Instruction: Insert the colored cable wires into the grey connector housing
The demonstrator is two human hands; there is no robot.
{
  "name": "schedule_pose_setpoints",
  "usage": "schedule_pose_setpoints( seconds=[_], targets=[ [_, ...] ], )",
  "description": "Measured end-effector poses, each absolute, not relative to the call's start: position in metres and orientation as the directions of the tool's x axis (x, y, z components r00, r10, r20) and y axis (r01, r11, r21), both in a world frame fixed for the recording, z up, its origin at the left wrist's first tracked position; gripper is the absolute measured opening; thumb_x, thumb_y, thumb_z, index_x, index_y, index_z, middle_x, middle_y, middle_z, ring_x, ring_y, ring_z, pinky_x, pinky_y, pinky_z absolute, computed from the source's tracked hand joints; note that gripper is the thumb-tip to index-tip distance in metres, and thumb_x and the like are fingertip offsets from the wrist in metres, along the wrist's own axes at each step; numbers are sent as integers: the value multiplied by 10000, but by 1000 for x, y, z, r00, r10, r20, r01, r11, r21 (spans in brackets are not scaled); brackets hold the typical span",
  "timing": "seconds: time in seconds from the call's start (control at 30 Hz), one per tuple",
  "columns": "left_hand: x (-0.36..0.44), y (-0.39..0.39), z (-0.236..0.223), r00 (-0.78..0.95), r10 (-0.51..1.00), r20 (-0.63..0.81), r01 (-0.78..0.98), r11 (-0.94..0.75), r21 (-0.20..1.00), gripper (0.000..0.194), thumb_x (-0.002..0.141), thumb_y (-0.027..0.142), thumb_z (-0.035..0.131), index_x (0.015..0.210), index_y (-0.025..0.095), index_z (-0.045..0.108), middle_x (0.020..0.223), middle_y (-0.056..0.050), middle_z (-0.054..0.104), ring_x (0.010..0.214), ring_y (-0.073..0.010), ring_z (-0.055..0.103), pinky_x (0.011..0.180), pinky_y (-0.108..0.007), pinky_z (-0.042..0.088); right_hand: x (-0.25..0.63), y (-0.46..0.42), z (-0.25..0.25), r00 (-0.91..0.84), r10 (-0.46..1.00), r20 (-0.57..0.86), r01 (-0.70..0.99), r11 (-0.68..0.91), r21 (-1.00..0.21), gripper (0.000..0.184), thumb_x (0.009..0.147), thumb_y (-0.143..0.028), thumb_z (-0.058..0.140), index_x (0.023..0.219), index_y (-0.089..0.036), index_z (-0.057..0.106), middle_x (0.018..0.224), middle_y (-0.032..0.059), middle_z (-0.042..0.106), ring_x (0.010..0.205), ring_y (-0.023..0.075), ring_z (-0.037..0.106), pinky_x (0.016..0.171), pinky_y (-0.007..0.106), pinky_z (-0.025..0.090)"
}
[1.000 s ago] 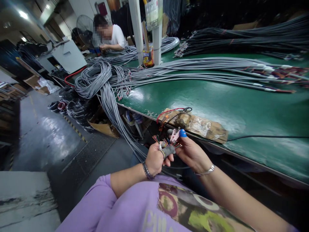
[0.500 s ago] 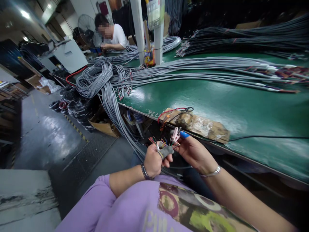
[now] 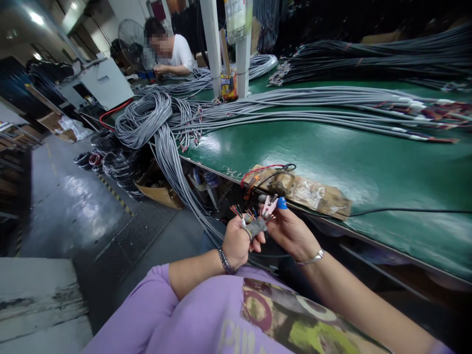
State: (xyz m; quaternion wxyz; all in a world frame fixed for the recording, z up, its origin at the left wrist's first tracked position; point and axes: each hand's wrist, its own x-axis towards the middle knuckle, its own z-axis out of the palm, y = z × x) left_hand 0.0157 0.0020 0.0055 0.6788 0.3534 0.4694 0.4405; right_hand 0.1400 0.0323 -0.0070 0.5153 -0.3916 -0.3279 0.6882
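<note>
My left hand is closed around a bundle of thin coloured wires, whose ends fan out above the fist. A grey wrapping covers its thumb. My right hand, with a blue cover on one fingertip, pinches a small pale pink clip-like tool. The tool's lower end is right beside the wire ends; whether it grips a wire is too small to tell. Both hands are close together in front of my body, just off the table's near edge.
A cardboard-and-tape pad with red and black leads lies at the edge of the green table. Grey cables hang over its corner; more cables lie across it. A co-worker sits beyond, near a white post.
My right hand has shifted slightly left and the pink tool has tilted, closer over the wires. My left hand has moved a touch to the right, still holding the wires.
</note>
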Motion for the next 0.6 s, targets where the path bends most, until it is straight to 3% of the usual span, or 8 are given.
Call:
schedule_pose_setpoints(
  seconds=[0.1,0.3,0.47,0.6],
  targets=[
    [15,2,2,162,927,-338,-254,371,893,401,638,496,712,639,178,468,471,40,558,291,-51,411,306,-187,179,138,34,-9,-92,962,-257,-543,-265,-797,427,659,-674,689,738,-256,661,696,25,637,613,197,548,666,373,507],
    [13,-1,1,171,927,-333,-214,365,906,435,656,549,703,635,170,489,465,31,553,300,-51,414,315,-190,179,138,30,-14,-89,959,-270,-580,-270,-769,413,697,-671,657,767,-264,678,781,36,672,683,207,578,676,360,509],
    [5,-5,0,192,930,-314,-169,346,923,428,677,533,707,615,165,498,458,22,549,302,-52,410,321,-190,200,151,24,-14,-230,933,-278,-563,-360,-744,450,689,-695,650,740,-249,690,795,42,683,669,188,582,651,348,490],
    [-3,-8,-6,238,924,-299,-89,327,941,403,695,522,702,662,156,537,494,20,572,315,-52,423,326,-185,225,159,17,-14,-319,904,-286,-443,-408,-798,399,578,-486,846,839,-207,732,811,41,700,688,160,599,668,306,475]
  ],
)
